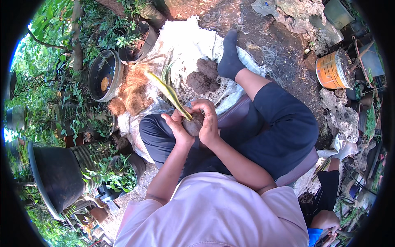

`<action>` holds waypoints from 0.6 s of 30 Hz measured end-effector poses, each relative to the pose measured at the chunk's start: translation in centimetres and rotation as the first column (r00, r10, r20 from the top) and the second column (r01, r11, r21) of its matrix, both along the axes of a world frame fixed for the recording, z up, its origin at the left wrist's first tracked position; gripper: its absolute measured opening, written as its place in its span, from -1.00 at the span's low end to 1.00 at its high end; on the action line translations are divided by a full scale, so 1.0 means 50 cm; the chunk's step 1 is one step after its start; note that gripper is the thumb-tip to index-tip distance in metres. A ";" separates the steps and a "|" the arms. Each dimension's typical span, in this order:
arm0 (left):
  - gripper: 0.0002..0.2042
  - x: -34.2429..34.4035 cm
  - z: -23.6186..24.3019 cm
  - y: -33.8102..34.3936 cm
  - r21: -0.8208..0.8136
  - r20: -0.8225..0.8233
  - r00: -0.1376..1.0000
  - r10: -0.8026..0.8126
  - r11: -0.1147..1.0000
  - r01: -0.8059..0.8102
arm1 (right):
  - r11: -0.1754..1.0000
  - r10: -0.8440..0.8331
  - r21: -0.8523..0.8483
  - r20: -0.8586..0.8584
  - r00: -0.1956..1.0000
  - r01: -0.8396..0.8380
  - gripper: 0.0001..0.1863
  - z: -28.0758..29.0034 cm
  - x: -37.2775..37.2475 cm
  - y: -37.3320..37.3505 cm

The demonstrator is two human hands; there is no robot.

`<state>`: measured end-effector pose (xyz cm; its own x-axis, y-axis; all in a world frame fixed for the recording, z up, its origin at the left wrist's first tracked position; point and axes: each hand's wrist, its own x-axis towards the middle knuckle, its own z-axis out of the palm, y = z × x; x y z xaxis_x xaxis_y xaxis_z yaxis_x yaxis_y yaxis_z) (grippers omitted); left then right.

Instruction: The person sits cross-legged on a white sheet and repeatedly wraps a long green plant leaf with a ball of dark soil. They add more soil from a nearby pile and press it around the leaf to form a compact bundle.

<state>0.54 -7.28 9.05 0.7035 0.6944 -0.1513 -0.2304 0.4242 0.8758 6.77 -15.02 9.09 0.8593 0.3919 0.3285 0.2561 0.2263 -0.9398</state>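
Observation:
Over my lap, my left hand (181,131) and my right hand (208,123) close round a grey-brown ball of soil (192,126) from both sides. A long yellow-edged green leaf (166,91), like a snake plant's, rises from the ball and leans to the far left. The fingertips on the far side of the ball are partly hidden. Beyond my hands, dark clumps of soil (201,78) lie on a white sack (181,37). Brown coconut fibre (133,92) is heaped to their left, and another green leaf (166,73) rests on the sack.
A dark round tub (103,76) stands at the left beside the fibre. Nearer on the left is a large black pot (55,177) lying on its side. An orange bucket (334,70) stands at the far right among rocks. Another person's hand (327,222) shows at the lower right.

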 end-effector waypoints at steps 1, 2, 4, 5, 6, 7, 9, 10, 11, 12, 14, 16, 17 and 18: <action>-0.15 0.001 0.002 0.000 0.020 0.002 1.000 0.013 1.000 -0.013 | 1.000 -0.004 0.003 0.008 1.000 0.004 -0.12 0.002 0.002 -0.001; -0.17 0.002 0.003 0.000 0.068 -0.015 1.000 0.027 0.997 -0.026 | 1.000 -0.007 -0.001 0.019 1.000 0.007 -0.11 0.003 0.005 -0.001; -0.19 0.004 0.004 -0.004 0.020 0.020 0.999 0.042 0.999 -0.042 | 1.000 -0.024 0.004 0.039 0.999 0.024 -0.10 0.007 0.009 -0.002; -0.20 0.005 0.004 -0.006 0.016 0.032 0.998 0.055 0.998 -0.055 | 0.999 -0.027 0.024 0.054 0.998 0.026 -0.13 0.008 0.012 -0.002; -0.20 0.008 0.004 -0.010 0.010 0.022 0.996 0.082 0.997 -0.082 | 0.999 -0.030 0.044 0.068 0.997 0.027 -0.15 0.009 0.016 -0.003; -0.21 0.011 0.002 -0.016 0.008 0.014 0.994 0.113 0.994 -0.113 | 0.998 -0.027 0.054 0.080 0.996 0.023 -0.17 0.010 0.019 -0.005; -0.21 0.015 0.003 -0.018 -0.003 0.002 0.990 0.143 0.990 -0.143 | 0.995 0.033 0.097 0.070 0.997 -0.039 -0.20 0.012 0.027 -0.008; -0.21 0.017 0.005 -0.016 -0.012 -0.002 0.990 0.144 0.990 -0.144 | 0.991 0.066 0.113 0.064 0.996 -0.073 -0.21 0.014 0.031 -0.009; -0.22 0.020 0.009 -0.012 -0.031 -0.045 0.987 0.152 0.988 -0.153 | 0.989 0.086 0.113 0.075 0.993 -0.094 -0.23 0.016 0.033 -0.007; -0.22 0.023 0.015 -0.002 -0.018 -0.027 0.988 0.151 0.988 -0.151 | 0.987 0.105 0.113 0.086 0.991 -0.115 -0.26 0.019 0.035 -0.002; -0.22 0.032 0.033 0.028 -0.014 -0.084 0.982 0.169 0.985 -0.171 | 0.992 0.091 0.077 0.136 0.987 -0.102 -0.31 0.027 0.034 0.007; -0.25 0.037 0.051 0.036 -0.116 -0.038 0.989 0.145 0.982 -0.148 | 0.999 0.038 -0.005 0.214 0.976 -0.037 -0.36 0.035 0.031 0.017; -0.25 0.040 0.059 0.034 -0.124 -0.021 0.992 0.125 0.984 -0.127 | 0.999 0.009 0.031 0.205 0.979 -0.016 -0.43 0.040 0.029 0.023; -0.26 0.041 0.067 0.032 -0.135 -0.032 0.992 0.121 0.983 -0.124 | 1.000 -0.026 0.004 0.246 0.969 0.026 -0.42 0.041 0.032 0.021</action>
<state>2.61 -5.70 12.41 0.6096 0.7467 -0.2660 -0.2678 0.5099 0.8175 8.39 -13.98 11.15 0.7623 0.3701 0.5309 0.4849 0.2167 -0.8473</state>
